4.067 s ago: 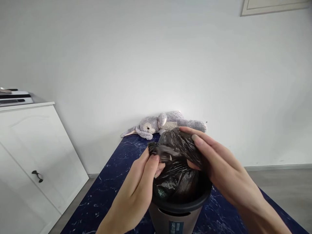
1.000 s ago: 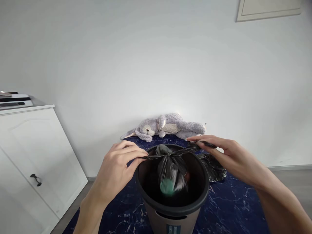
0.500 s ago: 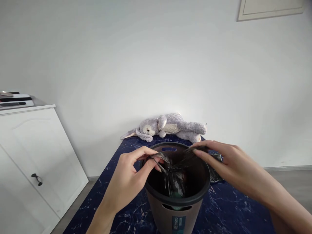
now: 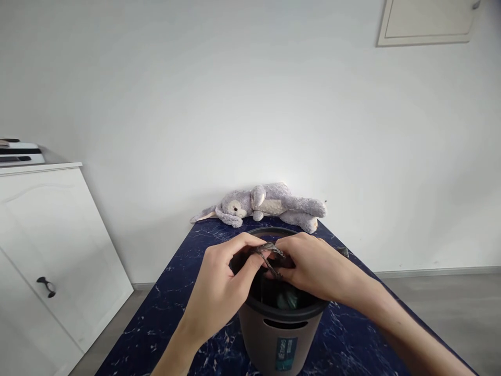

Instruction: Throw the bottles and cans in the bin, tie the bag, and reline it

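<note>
A brown trash can [image 4: 256,334] with a black rim and cut-out handles stands upright on the dark blue marbled table. Over its mouth, my left hand [image 4: 227,279] pinches a twisted end of a black plastic bag [image 4: 273,248] between thumb and fingers. Close beside it, my right hand [image 4: 309,261] has its fingers curled at the same gathered bag; its fingertips are partly hidden behind the plastic. Lower down inside the can, a dark greenish part of the contents shows.
A grey plush rabbit [image 4: 258,203] lies on its side at the table's far edge against the wall. Some black plastic [image 4: 343,251] lies behind my right wrist. A white cabinet [image 4: 55,235] stands at the left. The marbled table [image 4: 180,277] extends around the can.
My right hand has moved left and inward, from holding a stretched bag end out at the rim to meeting my left hand. The view has shifted slightly.
</note>
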Action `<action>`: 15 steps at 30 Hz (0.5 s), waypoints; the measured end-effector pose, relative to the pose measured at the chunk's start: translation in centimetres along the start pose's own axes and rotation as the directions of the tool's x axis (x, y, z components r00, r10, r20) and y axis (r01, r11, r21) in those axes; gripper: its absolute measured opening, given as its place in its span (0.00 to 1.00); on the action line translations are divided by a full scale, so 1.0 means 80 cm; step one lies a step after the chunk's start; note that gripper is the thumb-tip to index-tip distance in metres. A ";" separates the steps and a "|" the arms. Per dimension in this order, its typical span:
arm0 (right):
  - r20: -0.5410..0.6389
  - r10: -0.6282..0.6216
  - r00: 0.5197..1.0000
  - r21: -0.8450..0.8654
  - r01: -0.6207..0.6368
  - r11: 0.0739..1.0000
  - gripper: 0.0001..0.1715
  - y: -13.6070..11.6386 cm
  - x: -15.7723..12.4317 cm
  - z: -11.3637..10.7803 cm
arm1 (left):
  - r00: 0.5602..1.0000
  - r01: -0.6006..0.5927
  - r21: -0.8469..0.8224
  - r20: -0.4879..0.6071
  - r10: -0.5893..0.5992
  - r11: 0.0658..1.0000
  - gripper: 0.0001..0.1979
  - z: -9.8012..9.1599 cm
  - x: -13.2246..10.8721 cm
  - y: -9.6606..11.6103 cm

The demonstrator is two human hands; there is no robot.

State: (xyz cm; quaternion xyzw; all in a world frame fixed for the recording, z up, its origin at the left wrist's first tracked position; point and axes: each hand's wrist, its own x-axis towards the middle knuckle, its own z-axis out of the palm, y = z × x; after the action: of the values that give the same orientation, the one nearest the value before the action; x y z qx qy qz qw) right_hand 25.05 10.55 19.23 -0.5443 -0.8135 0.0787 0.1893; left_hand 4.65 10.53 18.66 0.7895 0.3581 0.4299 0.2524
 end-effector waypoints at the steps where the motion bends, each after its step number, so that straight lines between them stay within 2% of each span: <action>1: -0.010 0.000 1.000 0.005 0.000 1.000 0.10 0.000 0.005 0.000 | 1.000 -0.008 0.018 0.011 0.008 1.000 0.09 -0.002 -0.001 0.000; 4: -0.099 -0.002 0.995 0.137 0.016 0.990 0.10 0.004 0.013 -0.004 | 0.997 -0.017 0.057 0.072 0.013 0.998 0.14 -0.010 -0.005 -0.001; 7: -0.221 0.070 0.973 0.316 0.004 0.949 0.14 0.012 0.013 -0.016 | 0.998 -0.019 0.122 0.066 0.011 0.992 0.31 -0.017 -0.014 0.003; 10: -0.349 0.185 0.919 0.446 -0.011 0.895 0.22 0.013 0.010 -0.029 | 0.985 -0.143 0.184 -0.070 0.158 0.973 0.47 -0.017 -0.027 0.015; 13: -0.492 0.252 0.833 0.579 0.096 0.810 0.22 0.013 0.005 -0.040 | 0.907 -0.308 0.179 -0.241 0.345 0.934 0.60 -0.011 -0.038 0.030; 15: -0.605 0.280 0.745 0.610 0.208 0.764 0.22 0.020 0.001 -0.049 | 0.870 -0.346 0.128 -0.327 0.369 0.929 0.61 -0.007 -0.041 0.039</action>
State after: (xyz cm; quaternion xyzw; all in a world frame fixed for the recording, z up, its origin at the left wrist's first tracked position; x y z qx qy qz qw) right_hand 27.91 10.96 22.30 -0.4529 -0.6013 0.1570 0.6393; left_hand 4.03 6.10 19.50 0.7620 0.2582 0.5890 0.0759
